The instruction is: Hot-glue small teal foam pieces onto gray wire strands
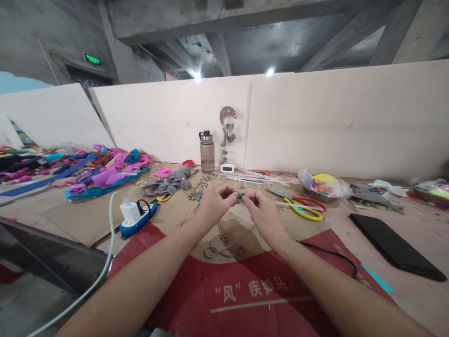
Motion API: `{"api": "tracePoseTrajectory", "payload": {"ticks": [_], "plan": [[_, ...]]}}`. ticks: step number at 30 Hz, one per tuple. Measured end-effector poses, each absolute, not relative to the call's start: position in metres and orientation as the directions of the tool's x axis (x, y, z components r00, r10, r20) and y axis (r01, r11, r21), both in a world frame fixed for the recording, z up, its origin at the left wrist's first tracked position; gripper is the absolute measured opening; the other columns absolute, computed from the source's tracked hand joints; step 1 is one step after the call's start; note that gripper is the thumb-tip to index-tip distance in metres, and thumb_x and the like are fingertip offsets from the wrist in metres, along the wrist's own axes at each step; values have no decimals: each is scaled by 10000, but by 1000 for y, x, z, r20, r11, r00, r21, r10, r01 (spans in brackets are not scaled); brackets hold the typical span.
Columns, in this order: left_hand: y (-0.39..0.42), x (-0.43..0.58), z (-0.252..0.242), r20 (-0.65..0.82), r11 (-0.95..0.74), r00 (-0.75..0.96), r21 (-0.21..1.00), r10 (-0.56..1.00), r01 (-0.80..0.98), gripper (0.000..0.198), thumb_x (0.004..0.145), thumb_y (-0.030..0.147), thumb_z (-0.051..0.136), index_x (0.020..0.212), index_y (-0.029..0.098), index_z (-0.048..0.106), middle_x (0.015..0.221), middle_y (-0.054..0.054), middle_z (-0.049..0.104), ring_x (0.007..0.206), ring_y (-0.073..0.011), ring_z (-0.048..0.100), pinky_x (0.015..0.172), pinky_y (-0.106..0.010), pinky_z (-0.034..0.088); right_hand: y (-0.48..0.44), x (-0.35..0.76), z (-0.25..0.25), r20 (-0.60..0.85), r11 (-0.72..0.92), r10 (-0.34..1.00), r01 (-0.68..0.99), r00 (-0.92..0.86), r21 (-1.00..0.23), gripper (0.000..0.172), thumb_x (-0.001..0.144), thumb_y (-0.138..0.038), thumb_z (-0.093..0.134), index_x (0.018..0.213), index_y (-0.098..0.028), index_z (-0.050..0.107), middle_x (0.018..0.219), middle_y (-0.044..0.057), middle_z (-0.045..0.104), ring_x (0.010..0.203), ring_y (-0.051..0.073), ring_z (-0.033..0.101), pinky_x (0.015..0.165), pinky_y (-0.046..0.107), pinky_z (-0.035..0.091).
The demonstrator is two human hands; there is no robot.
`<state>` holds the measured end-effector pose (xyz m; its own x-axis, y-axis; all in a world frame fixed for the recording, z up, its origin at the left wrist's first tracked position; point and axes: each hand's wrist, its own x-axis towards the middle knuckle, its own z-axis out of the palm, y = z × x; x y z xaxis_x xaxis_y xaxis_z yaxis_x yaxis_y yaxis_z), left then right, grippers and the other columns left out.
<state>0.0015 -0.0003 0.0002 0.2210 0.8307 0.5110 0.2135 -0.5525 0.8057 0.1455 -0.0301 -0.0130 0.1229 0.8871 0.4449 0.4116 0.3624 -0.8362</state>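
Head view: nearest lies a red-and-tan printed sheet (189, 299), and on its tan part a thin grey cord (228, 255) rests in loose loops. A strand of it runs up towards the left hand (217, 201); whether it joins the piece held above, I cannot tell.

Over the sheet, between the two hands, is a small dark green piece (240, 195). Its long axis runs roughly left to right, one end towards each hand. The left thumb and forefinger pinch its left end, and the right hand (261, 213) grips the other end the same way, fingertips nearly meeting. The fingers hide most of it, so its full shape is unclear.

To the right lies a black phone (394, 245), slanting away to the upper left. Scissors (310, 217) with yellow handles lie beyond the right hand, blades towards the upper left.

Farther right, a metal bowl (312, 194) holds clear plastic with yellow and pink pieces; a second bowl (430, 199), cut by the frame edge, holds plastic and something yellow-green.

At the back, a translucent capped bottle (207, 157) stands upright, its contents hard to make out, before pale panels (157, 126).
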Motion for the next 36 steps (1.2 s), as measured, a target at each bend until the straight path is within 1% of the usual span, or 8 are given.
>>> {"api": "tracePoseTrajectory", "payload": {"ticks": [4,7,9,15,20,29,36], "plan": [[2,2,-2,497,-533,214,829,841,169,129,740,264,602,796,158,652,682,-21,676,601,-129,632,583,-238,520,-30,145,-12,456,374,882,415,117,-830,206,787,-376,517,730,-186,574,662,1,573,606,141,473,572,263,349],[5,0,-6,495,-540,233,815,837,209,144,752,280,600,781,155,664,681,-28,679,619,-135,643,586,-234,519,-30,146,-12,450,366,885,419,119,-831,201,785,-371,521,732,-187,583,673,3,587,613,142,486,585,269,355],[5,0,-6,475,-520,230,829,849,208,151,755,290,601,765,151,659,668,-31,678,625,-141,650,589,-237,526,-30,146,-13,444,358,887,423,124,-832,198,783,-370,523,730,-189,583,671,0,588,612,142,486,586,270,354],[2,3,0,382,-408,221,909,897,85,170,728,299,639,726,129,632,631,-36,668,590,-142,655,594,-254,554,-29,145,-15,449,353,883,436,138,-828,194,777,-370,537,701,-196,577,620,-12,569,576,138,463,555,268,332],[5,3,-2,340,-356,243,934,908,23,207,717,324,664,745,121,631,630,-36,669,592,-141,657,612,-274,571,-28,145,-17,463,368,875,424,145,-828,186,771,-362,542,700,-193,578,622,-13,569,572,134,457,547,264,326],[1,5,0,328,-339,233,941,915,8,170,711,285,659,725,120,618,621,-32,661,589,-137,654,611,-270,571,-28,145,-12,448,345,877,419,175,-840,201,758,-373,554,675,-190,562,597,-15,540,546,125,427,530,259,316],[3,4,-2,339,-354,256,935,905,13,184,724,301,651,750,120,625,636,-36,664,599,-138,653,623,-274,569,-29,145,-10,432,327,881,411,192,-851,210,745,-376,564,643,-192,548,576,-22,519,534,120,410,524,257,311]]}}
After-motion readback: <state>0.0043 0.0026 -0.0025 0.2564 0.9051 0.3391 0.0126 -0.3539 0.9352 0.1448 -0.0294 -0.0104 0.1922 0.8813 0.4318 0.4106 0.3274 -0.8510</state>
